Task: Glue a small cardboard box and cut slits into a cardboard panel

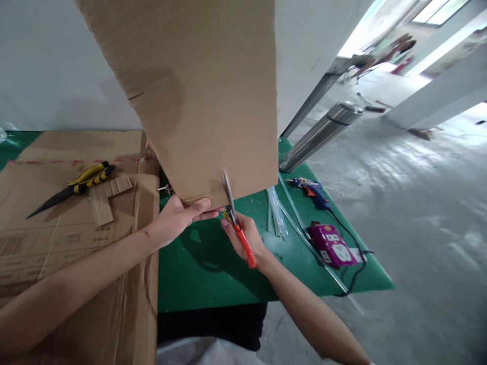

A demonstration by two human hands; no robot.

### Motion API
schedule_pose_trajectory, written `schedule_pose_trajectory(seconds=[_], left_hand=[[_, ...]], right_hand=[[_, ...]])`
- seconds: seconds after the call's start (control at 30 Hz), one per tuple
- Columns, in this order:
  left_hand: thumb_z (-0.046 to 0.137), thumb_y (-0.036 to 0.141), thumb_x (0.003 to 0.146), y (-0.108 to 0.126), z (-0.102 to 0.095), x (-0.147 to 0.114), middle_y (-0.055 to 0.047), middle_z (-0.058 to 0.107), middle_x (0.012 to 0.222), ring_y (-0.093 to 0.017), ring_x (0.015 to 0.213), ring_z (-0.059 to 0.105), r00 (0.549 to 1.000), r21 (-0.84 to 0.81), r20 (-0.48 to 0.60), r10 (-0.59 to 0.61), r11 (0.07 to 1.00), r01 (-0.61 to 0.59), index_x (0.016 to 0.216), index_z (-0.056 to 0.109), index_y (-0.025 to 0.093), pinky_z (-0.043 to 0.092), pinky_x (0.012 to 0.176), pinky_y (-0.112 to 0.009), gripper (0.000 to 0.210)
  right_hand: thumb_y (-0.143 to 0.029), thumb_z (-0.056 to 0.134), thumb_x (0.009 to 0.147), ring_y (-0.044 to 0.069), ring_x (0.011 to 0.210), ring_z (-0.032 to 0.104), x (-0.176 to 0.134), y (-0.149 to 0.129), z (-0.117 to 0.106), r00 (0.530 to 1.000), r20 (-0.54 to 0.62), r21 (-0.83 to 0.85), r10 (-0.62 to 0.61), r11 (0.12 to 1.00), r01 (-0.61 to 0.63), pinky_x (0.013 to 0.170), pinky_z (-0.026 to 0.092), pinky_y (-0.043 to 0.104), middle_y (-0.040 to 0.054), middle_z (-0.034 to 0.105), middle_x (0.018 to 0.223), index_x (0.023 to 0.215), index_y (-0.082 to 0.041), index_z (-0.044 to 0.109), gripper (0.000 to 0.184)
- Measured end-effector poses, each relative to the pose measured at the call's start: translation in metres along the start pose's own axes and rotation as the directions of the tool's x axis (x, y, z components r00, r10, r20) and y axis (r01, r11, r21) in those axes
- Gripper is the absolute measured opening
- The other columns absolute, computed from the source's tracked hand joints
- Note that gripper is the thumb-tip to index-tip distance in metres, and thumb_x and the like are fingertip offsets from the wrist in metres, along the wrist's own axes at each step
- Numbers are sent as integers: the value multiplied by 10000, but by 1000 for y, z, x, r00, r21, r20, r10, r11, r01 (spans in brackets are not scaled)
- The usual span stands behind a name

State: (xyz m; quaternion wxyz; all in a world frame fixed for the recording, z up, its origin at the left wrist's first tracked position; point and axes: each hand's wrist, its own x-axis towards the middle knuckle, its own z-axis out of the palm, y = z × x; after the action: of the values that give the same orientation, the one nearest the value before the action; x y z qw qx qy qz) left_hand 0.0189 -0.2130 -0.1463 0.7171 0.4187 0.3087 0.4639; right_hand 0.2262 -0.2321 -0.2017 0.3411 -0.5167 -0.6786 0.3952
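A large sheet of brown cardboard point(213, 101) stands up in front of me, its lower edge over the green table. My left hand point(186, 213) grips that lower edge, thumb on the near face and fingers behind. In my right hand point(243, 235) is a pair of scissors point(245, 244) with red handles. One blade lies across the near face of the cardboard, pointing up, a little right of my left thumb; the other blade is hidden behind the sheet. My right fingers are wrapped round the handles and partly covered by them.
On flat cardboard point(76, 284) at left lie yellow-and-black pliers point(81, 182) and a small cardboard offcut point(106, 197). The green table point(213, 289) holds clear glue sticks point(277, 213), a blue glue gun point(312, 191), a purple power box point(333, 246) with a black cord, and a metal cylinder point(323, 134).
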Motion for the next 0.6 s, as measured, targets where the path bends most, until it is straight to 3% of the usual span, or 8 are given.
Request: schedule_pose_trajectory(seconds=[0.27, 0.37, 0.47, 0.6], left_hand=[[842, 428, 853, 0, -2, -1, -105, 785, 1224, -306, 1163, 747, 1000, 60, 6, 7, 998, -7, 1168, 769, 182, 593, 1072, -505, 406], [861, 478, 820, 1, -5, 2, -98, 764, 1290, -304, 1281, 685, 989, 141, -95, 109, 985, -95, 1247, 745, 213, 545, 1134, -485, 516], [869, 499, 804, 7, -6, 4, -95, 754, 1313, -291, 1363, 625, 941, 239, -237, 243, 953, -186, 1276, 732, 210, 464, 1214, -450, 570], [856, 515, 809, 15, -2, 2, -99, 762, 1292, -300, 1343, 634, 931, 330, -239, 277, 925, -190, 1242, 749, 194, 478, 1198, -434, 549]], right_hand=[[-573, 528, 963, 110, 562, 320, 0, 0, 1, 1000, -16, 2, -5, 1000, 5, 532, 288, 285, -58, 370, 608, 702, -245, 385, 443], [-566, 520, 972, 111, 561, 315, 0, -1, 1, 1000, -18, -7, -10, 1000, 10, 531, 287, 285, -58, 360, 609, 694, -248, 374, 446], [-551, 560, 958, 113, 576, 316, 0, 0, 2, 999, -15, -24, -47, 999, 46, 544, 291, 284, -56, 366, 624, 697, -247, 380, 440], [-547, 554, 966, 120, 578, 356, -1, 0, 2, 996, -11, -25, -87, 996, 87, 557, 319, 290, -44, 403, 644, 719, -245, 407, 417]])
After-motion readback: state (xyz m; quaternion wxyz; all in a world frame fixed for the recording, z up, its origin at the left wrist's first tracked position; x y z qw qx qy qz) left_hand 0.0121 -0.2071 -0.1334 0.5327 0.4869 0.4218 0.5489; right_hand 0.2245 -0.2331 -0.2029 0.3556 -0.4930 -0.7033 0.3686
